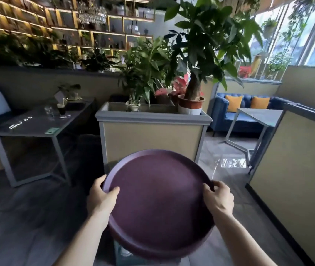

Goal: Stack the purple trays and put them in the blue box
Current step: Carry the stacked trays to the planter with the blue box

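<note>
- Purple was the only task colour in view: one round purple tray (158,204), held up in the air in front of you, its hollow face tipped toward the camera.
- Far left, a grey table (37,125) carried glasses and played no part in this.
- Your left hand (100,198) was closed on the tray's left rim, thumb lying over the inner face and fingers wrapped behind.
- Beyond the tray stood a planter box (152,129) with potted plants, well apart from your hands.
- Your right hand (219,198) gripped the right rim the same way, thumb hooked over the lip.
- Whether you held a single tray or several nested together I could not tell; only one surface showed.
- Something pale and bluish (125,252) showed just under the tray's lower edge; it may have been the blue box, but too little was visible to say.
- By my reading, you were in the carrying step, with the placing not yet done.
- The next move called for finding the box, levelling the tray over its opening, and lowering with both hands before letting go.
</note>
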`<state>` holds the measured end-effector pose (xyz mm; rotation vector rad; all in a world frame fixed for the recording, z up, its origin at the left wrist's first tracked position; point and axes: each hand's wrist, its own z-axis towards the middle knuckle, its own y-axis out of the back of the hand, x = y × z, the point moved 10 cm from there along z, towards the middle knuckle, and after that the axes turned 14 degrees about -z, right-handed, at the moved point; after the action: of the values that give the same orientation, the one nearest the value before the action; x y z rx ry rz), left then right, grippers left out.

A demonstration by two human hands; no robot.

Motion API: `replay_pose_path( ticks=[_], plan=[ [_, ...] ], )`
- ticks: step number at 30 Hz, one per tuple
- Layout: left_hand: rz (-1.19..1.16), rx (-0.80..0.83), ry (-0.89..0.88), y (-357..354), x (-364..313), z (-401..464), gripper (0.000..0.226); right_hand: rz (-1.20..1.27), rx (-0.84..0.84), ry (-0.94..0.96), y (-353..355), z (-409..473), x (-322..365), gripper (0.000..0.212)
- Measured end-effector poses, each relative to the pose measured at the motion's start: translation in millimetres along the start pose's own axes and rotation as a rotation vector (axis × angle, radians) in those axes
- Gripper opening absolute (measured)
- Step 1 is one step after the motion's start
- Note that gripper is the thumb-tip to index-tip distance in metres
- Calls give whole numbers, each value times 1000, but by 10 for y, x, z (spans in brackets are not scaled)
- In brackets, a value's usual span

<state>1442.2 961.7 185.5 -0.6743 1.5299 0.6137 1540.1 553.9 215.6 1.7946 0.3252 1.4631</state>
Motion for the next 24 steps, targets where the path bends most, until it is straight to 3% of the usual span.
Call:
replay_pose_path(
  ticks=[12, 21, 24],
  plan=[
    [43, -90, 14, -1488, 289, 1821, 50, -21, 96, -44, -1233, 2249, 630, 40],
    [152, -118, 53, -1808, 816, 2452, 58, -146, 129, -117, -1965, 2918, 568, 33],
    [224, -87, 85, -1810, 1068, 2614, 42, -211, 119, -141, -2184, 2964, 444, 33]
  ],
)
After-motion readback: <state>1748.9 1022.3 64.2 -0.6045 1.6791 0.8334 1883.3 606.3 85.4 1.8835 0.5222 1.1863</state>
